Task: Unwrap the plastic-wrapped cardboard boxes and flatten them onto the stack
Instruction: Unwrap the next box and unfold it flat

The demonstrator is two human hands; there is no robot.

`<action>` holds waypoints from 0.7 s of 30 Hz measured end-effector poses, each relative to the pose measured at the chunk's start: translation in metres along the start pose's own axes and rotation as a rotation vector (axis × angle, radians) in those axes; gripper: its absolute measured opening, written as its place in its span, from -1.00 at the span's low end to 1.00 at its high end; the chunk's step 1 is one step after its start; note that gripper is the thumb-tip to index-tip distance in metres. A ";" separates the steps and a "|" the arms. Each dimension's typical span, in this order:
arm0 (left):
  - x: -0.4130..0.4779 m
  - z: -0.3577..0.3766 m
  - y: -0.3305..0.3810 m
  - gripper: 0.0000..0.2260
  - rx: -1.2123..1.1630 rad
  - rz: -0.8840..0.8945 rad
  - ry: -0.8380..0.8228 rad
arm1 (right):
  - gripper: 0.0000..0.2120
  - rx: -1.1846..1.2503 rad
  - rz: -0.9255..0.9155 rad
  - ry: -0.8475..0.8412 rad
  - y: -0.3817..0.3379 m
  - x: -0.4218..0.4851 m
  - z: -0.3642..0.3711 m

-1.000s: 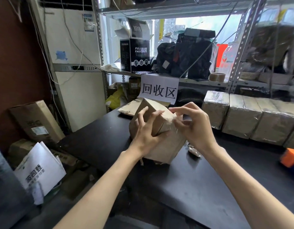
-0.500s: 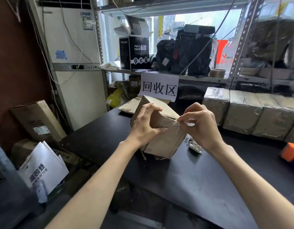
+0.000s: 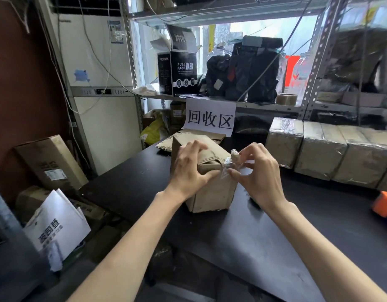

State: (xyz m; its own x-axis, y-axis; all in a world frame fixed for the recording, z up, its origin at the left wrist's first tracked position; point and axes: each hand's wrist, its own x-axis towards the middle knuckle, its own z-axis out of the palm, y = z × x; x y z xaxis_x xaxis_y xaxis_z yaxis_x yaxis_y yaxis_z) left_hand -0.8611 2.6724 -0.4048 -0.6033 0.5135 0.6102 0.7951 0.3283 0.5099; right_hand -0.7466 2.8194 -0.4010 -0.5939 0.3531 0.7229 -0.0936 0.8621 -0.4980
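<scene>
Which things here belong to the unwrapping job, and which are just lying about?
Job: brown cardboard box held by left hand; clear plastic wrap in right hand; plastic-wrapped boxes; flattened cardboard stack.
Lying about: black mask box; brown tape roll; orange block.

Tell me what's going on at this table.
A person is unwrapping a cardboard box on the black table. The left hand holds the box in place, fingers over its top, while the right hand pinches a bunched piece of clear plastic wrap at the box's top corner. A row of wrapped boxes waits on the right, and the flattened stack lies behind the box, under a paper sign.
</scene>
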 end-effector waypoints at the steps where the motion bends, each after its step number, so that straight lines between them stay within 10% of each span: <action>1: 0.001 -0.002 0.002 -0.42 0.017 0.019 -0.043 | -0.59 0.004 0.017 0.001 -0.001 0.002 0.001; 9: 0.005 0.001 0.009 -0.70 0.170 0.027 -0.185 | -0.76 -0.032 -0.014 -0.146 0.002 0.016 -0.008; 21: 0.005 -0.003 -0.004 -0.74 0.061 -0.029 -0.152 | -0.87 -0.078 0.082 0.123 0.009 0.019 -0.020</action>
State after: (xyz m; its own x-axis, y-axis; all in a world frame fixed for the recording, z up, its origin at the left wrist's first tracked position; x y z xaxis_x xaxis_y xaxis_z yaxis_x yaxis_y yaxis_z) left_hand -0.8676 2.6717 -0.4017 -0.6137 0.6152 0.4948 0.7825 0.3902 0.4853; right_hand -0.7426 2.8415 -0.3819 -0.4941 0.4616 0.7368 0.0170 0.8524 -0.5226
